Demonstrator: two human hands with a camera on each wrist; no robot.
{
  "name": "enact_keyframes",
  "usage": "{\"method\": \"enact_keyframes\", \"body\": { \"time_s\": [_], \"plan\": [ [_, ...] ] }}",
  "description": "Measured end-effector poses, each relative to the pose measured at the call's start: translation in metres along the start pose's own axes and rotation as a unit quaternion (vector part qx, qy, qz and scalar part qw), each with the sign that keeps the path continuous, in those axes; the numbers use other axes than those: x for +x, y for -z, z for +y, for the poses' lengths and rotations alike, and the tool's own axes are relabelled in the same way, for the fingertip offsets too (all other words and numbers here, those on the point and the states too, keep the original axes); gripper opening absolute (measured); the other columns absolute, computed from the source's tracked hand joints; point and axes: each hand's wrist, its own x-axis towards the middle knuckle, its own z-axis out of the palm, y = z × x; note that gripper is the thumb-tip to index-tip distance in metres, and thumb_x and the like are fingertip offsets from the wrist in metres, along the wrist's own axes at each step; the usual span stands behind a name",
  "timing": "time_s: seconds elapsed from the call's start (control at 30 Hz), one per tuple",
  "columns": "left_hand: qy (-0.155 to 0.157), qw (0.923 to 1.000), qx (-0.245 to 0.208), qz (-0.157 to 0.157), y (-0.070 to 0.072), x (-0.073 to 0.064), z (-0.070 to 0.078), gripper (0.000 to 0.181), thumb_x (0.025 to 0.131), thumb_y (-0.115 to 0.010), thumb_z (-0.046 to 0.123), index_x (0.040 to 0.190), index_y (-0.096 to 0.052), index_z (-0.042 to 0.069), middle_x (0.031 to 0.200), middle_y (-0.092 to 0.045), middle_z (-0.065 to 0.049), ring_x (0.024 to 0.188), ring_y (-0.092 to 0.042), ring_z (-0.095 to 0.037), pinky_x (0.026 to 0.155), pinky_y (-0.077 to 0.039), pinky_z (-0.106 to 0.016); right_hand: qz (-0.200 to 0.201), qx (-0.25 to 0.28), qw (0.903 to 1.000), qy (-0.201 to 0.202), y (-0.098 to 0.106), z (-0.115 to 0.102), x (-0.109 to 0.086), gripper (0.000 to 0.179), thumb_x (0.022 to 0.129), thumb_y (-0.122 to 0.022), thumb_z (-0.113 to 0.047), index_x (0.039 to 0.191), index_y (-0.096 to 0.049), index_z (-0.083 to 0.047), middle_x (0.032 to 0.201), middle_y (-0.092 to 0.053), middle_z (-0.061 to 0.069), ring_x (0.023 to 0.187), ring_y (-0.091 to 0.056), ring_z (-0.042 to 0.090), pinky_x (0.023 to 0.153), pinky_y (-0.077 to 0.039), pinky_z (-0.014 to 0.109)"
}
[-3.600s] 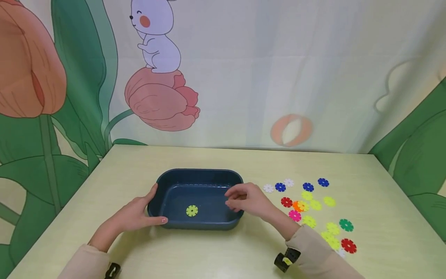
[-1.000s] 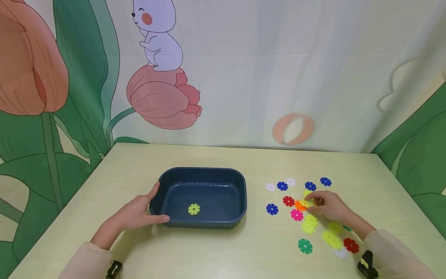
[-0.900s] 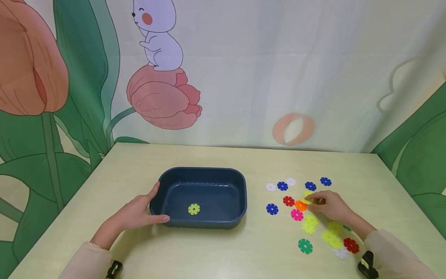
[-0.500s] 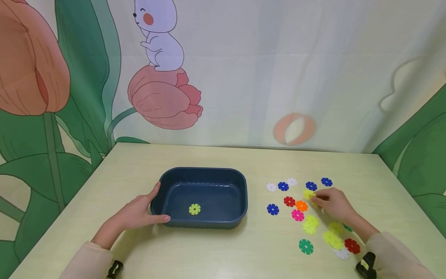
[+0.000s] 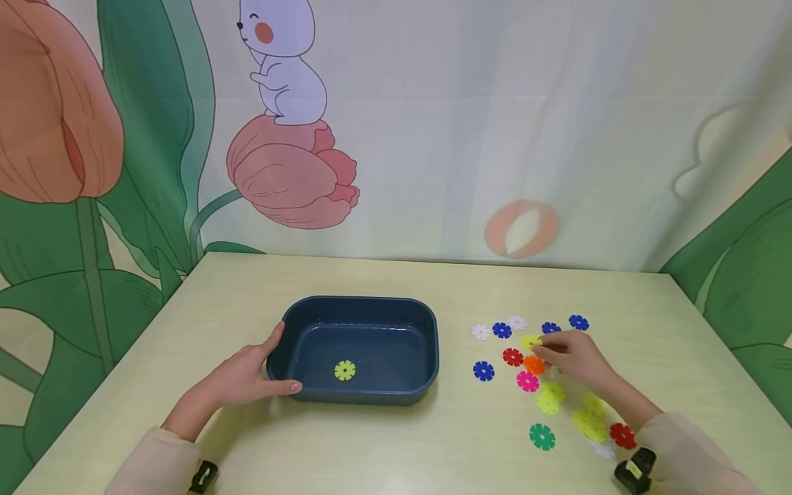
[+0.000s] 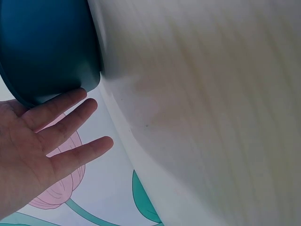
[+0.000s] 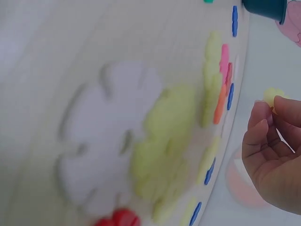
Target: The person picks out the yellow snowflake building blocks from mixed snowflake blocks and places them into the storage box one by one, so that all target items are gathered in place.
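Note:
In the head view a dark blue rectangular tray [image 5: 353, 397] sits left of centre, with one yellow-green flower-shaped disc [image 5: 344, 370] on its floor. My left hand [image 5: 238, 378] rests against its left end, thumb along the front rim. The left wrist view shows straight, spread fingers [image 6: 82, 153] beside the tray's outer wall [image 6: 56, 70]. My right hand [image 5: 578, 354] pinches a yellow flower-shaped disc [image 5: 530, 342] between thumb and forefinger, above the scattered discs. In the right wrist view that yellow disc [image 7: 273, 95] shows at the fingertips.
Around my right hand on the pale table [image 5: 421, 454] lie loose discs: several yellow [image 5: 551, 399], blue [image 5: 484, 371], red [image 5: 512, 357], orange [image 5: 534, 365], pink [image 5: 528, 381], green [image 5: 542, 436] and white [image 5: 480, 332] ones. A printed curtain [image 5: 421, 137] hangs behind the table.
My right hand has gone from over the tray's right end to the loose discs, picked up a yellow one and now moves slightly left with it. My left hand stays at the tray.

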Motion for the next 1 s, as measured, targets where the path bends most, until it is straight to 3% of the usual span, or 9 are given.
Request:
{"method": "enact_keyframes", "body": {
  "time_s": [0.33,0.67,0.8,1.0],
  "plan": [
    [0.011,0.9999,-0.004,-0.004,0.001,0.000,0.002,0.111,0.072,-0.067,0.058,0.144,-0.010,-0.004,0.130,-0.042,-0.030,0.113,-0.046,-0.039,0.084,-0.041,-0.049,-0.003,0.017,0.9997,0.017,-0.010,-0.019,0.008,0.018,0.088,-0.061,-0.015,0.095,-0.067,0.001,0.079,-0.062,0.009,0.070,-0.053,0.022,0.058,-0.045,0.025],
    [0.006,1.0000,-0.003,-0.004,0.001,0.000,0.002,0.111,0.072,-0.067,0.058,0.143,-0.010,-0.006,0.130,-0.042,-0.031,0.113,-0.047,-0.039,0.085,-0.041,-0.049,-0.017,0.073,0.9961,0.046,-0.020,-0.051,0.020,0.020,0.089,-0.060,-0.013,0.099,-0.065,0.004,0.085,-0.064,0.016,0.076,-0.059,0.031,0.061,-0.049,0.033],
    [0.005,1.0000,-0.003,-0.004,0.001,0.000,0.002,0.111,0.072,-0.067,0.058,0.143,-0.010,-0.006,0.129,-0.042,-0.031,0.113,-0.047,-0.039,0.085,-0.041,-0.049,-0.025,0.084,0.9942,0.062,-0.026,-0.063,0.026,0.020,0.089,-0.060,-0.012,0.100,-0.066,0.003,0.084,-0.064,0.016,0.073,-0.058,0.032,0.053,-0.044,0.027],
    [0.014,0.9999,-0.002,-0.007,0.002,0.000,0.002,0.111,0.072,-0.067,0.058,0.143,-0.010,-0.005,0.129,-0.043,-0.030,0.112,-0.048,-0.037,0.084,-0.042,-0.048,-0.029,0.084,0.9919,0.091,-0.038,-0.076,0.034,0.017,0.088,-0.060,-0.011,0.098,-0.067,0.002,0.081,-0.064,0.014,0.072,-0.057,0.032,0.054,-0.044,0.026]
  ]
}}
